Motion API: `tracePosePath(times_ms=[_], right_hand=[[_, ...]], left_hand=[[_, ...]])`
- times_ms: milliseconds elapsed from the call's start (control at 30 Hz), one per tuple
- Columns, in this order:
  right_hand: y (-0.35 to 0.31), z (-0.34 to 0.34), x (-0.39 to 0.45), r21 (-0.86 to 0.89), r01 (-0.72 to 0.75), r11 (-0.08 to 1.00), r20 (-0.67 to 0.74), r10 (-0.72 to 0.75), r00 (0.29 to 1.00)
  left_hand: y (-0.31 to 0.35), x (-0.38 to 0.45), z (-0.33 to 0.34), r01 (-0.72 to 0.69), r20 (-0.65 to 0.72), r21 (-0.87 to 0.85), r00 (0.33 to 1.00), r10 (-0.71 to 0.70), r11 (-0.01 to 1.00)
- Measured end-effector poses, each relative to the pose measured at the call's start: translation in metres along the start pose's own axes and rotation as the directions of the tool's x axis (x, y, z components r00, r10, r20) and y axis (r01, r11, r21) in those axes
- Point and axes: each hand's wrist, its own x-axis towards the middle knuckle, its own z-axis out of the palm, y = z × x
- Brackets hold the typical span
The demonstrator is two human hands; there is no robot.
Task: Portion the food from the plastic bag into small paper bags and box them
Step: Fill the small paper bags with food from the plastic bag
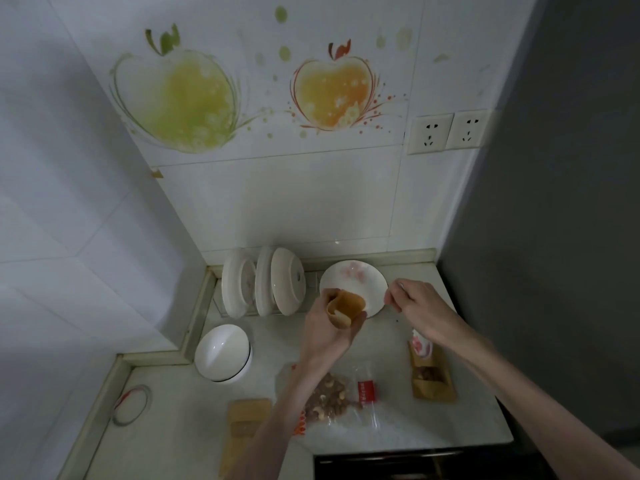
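Note:
My left hand grips a small brown paper bag with its mouth held open, above the counter in front of a white plate. My right hand hovers just right of the bag with its fingers curled; what they pinch is too small to tell. The clear plastic bag of mixed nuts lies open on the counter below my left forearm. A filled paper bag with a clear window lies to the right, under my right wrist. Flat empty paper bags lie at the lower left.
A white plate with pink flowers stands behind the hands. A dish rack with upright white plates sits in the corner, a stack of white bowls before it. A tape roll lies far left. A dark appliece edge borders the counter's front.

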Motion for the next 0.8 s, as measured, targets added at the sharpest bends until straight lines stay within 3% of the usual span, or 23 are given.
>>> tracePosePath(times_ms=[200, 367, 800], right_hand=[[0.038, 0.024, 0.0, -0.09, -0.047, 0.995, 0.047, 0.051, 0.998], [0.073, 0.046, 0.001, -0.206, -0.104, 0.973, 0.063, 0.119, 0.991], [0.149, 0.099, -0.014, -0.019, -0.392, 0.92, 0.023, 0.392, 0.919]], left_hand=[[-0.049, -0.02, -0.002, 0.22, 0.108, -0.073, 0.971, -0.212, 0.973], [-0.094, -0.04, -0.004, 0.363, 0.04, 0.069, 0.93, -0.366, 0.929], [-0.182, -0.084, -0.011, 0.696, 0.081, 0.016, 0.715, -0.695, 0.718]])
